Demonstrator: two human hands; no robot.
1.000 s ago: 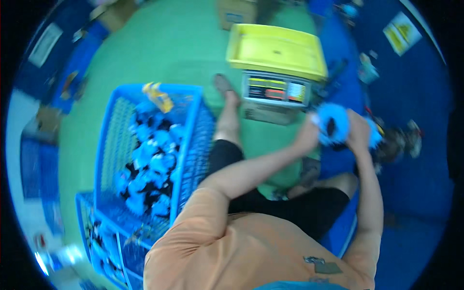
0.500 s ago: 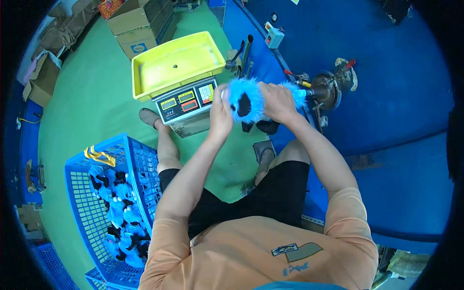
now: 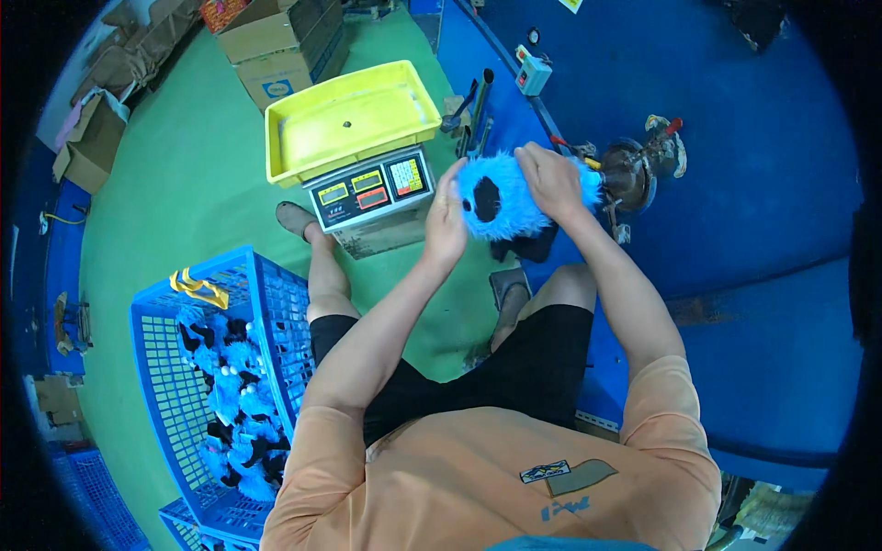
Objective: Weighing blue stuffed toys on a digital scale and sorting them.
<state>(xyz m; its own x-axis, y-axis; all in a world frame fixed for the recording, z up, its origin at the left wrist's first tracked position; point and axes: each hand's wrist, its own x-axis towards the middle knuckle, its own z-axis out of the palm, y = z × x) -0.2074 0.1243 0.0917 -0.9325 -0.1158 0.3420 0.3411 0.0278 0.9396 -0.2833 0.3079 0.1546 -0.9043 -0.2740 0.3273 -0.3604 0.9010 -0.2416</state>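
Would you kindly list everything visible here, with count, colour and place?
Fluffy toy: one, blue with a black patch, held between both hands.
Scale: one, grey with a yellow tray, on the green floor ahead.
Basket: one, blue, lower left, filled with blue and black fluffy toys.
Cardboard boxes: several, brown, upper left.
Metal machine: one, dark, on the blue surface at right.
Left hand: on the toy's left side.
Right hand: on the toy's top right.
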